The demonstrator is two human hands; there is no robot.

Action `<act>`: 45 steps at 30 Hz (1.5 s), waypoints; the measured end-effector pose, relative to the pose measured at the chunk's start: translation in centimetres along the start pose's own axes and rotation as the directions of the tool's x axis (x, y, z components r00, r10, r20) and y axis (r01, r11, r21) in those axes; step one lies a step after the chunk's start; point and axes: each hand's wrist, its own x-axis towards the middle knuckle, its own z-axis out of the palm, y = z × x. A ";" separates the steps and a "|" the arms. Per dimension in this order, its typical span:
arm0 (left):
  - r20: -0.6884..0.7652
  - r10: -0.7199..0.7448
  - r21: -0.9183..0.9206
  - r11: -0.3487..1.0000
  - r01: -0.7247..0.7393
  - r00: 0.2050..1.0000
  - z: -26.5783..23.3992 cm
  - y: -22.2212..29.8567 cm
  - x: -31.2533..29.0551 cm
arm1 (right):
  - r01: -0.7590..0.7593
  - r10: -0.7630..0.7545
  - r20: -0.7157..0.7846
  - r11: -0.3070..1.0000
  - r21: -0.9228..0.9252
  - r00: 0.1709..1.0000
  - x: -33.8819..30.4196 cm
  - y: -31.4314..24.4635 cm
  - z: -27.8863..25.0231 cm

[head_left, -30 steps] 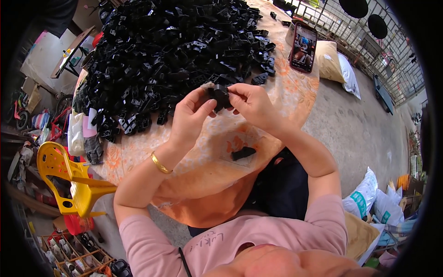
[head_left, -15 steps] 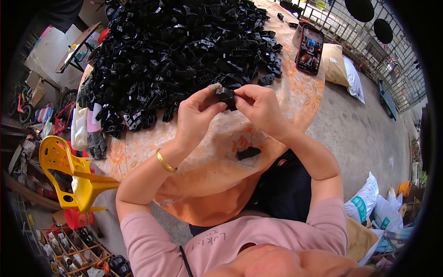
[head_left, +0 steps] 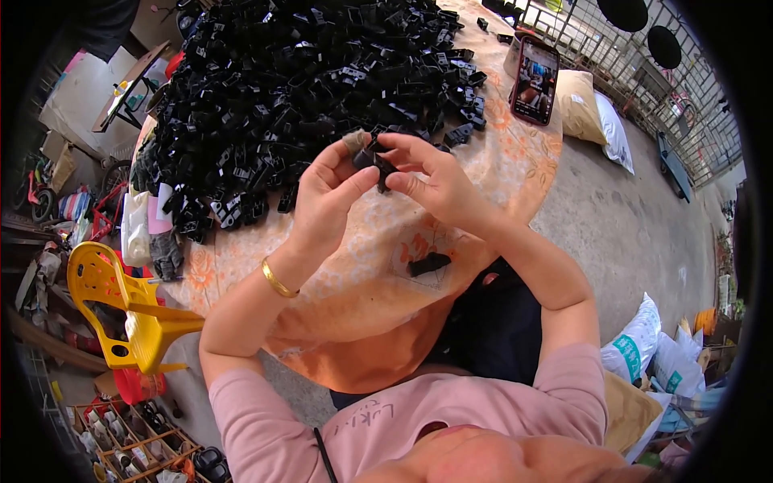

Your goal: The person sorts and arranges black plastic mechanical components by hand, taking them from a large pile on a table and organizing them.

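Note:
Between my two hands, above the near part of the table, is a small black plastic part (head_left: 379, 166). My left hand (head_left: 332, 181) is closed on its left side with thumb and fingers, and a beige wrap covers one fingertip. Thumb and forefinger of my right hand (head_left: 427, 179) pinch the part from the right. The fingers hide much of its shape. Just beyond my hands lies a big heap of similar black plastic parts (head_left: 298, 88). Nearer to me, a dark elongated piece (head_left: 429, 264) rests on the orange floral tablecloth (head_left: 346, 278).
A phone (head_left: 535, 80) leans upright at the table's right side. Left of the table stands a yellow plastic chair (head_left: 133, 310), with folded cloths and a dark glove (head_left: 167, 256) at the table edge. Filled sacks (head_left: 584, 109) lie on the floor to the right.
Both hands have shifted slightly left with the black part and turned it. My right fingers have changed their grip, the forefinger now lying higher over it.

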 end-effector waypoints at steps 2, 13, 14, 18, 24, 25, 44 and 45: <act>0.023 -0.006 0.059 0.998 0.005 1.000 0.4 0.9 0.0 | -0.014 0.012 0.051 0.999 0.048 0.999 0.3 0.1 -1.0; 0.464 -0.144 0.806 0.479 -0.349 0.874 1.4 -0.3 -0.6 | 0.203 -0.112 0.170 0.488 -0.849 0.979 0.7 3.3 -9.6; 0.433 0.067 0.837 0.340 -0.429 0.899 0.9 -0.7 0.1 | 0.202 -0.112 0.168 0.488 -0.849 0.979 0.7 3.3 -9.5; 0.412 0.246 0.895 0.073 -0.441 0.877 -0.4 -2.3 1.5 | 0.086 -0.056 0.066 0.575 -0.814 0.996 1.1 1.8 -8.7; 0.305 0.147 0.846 0.412 -0.339 0.941 0.3 -2.0 1.3 | -0.125 0.116 -0.046 0.909 -0.397 0.992 1.0 -0.1 -6.4; 0.210 0.081 0.770 0.600 -0.216 0.974 0.4 -1.7 1.2 | 0.010 -0.001 0.021 0.907 -0.421 1.000 0.9 -0.1 -6.0; -0.076 0.026 0.063 0.998 -0.021 0.997 -0.1 -0.5 1.0 | -0.030 0.101 -0.236 0.958 0.285 0.966 0.7 -0.8 -0.7; -0.043 0.015 0.063 0.998 -0.013 0.999 0.0 -0.1 0.9 | -0.030 0.094 -0.240 0.966 0.255 0.966 0.8 -0.5 -0.9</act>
